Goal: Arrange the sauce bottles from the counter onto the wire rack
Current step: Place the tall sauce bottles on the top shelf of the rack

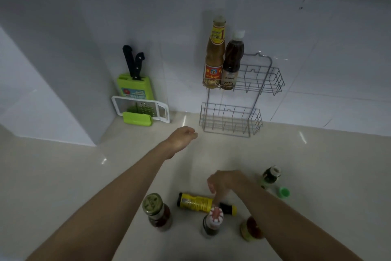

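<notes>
A two-tier wire rack (257,83) hangs on the white wall. Its top basket holds a tall brown sauce bottle (214,53) and a dark bottle with a white cap (232,62); the lower basket (230,121) is empty. Several bottles stand on the counter near me: a red-sauce jar with a green lid (157,212), a dark bottle with a red-white cap (212,221), a jar (250,229) partly hidden by my right forearm, and a dark bottle (270,176). A yellow bottle (198,202) lies on its side. My right hand (224,182) hovers over the yellow bottle, fingers down. My left hand (183,138) is empty, near the lower basket.
A green knife block with black-handled knives (133,83) and a white grater (143,109) stand in the left corner. A green cap (283,192) sits on the beige counter (63,176) at the right. The wall runs along the back.
</notes>
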